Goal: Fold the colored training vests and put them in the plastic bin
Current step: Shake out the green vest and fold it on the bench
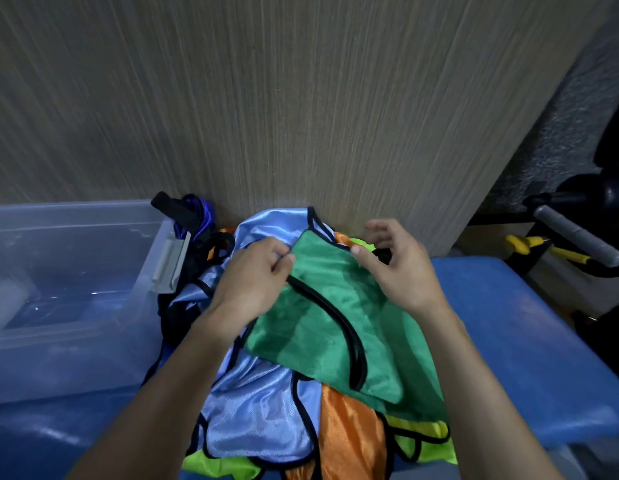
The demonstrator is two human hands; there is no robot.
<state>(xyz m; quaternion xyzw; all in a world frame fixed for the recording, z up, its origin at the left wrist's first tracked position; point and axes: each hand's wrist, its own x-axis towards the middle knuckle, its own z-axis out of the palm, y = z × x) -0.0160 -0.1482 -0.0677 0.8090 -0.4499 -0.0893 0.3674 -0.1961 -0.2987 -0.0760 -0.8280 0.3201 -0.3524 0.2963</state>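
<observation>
A wood-grain wall [266,98] rose behind a blue counter [509,323], and on the counter's left end sat the clear bin [69,355], its lid off and a grey latch [169,268] on its near corner; no folded vest could be made out inside it, though the plastic was hazy and the view blurred. Just beside the bin lay the heap of vests: a light blue vest [259,420] spread widest, an orange vest [349,441] and a yellow-green vest [422,438] showing from under it at the near edge, and a dark blue vest [197,211] bunched against the wall. On top of the heap lay the green vest [322,327], black-trimmed and partly doubled over, so the folding seemed to have only just begun, with every vest yet to go into the bin. The left hand [252,275] pinched the green vest's far left corner between thumb and curled fingers. The right hand [394,265] hovered at the far right corner with fingers spread and loosely bent, its thumb tip touching the cloth's edge but gripping nothing that could be seen. To the right, off the counter, stood dark gear with a grey handle [578,240].
</observation>
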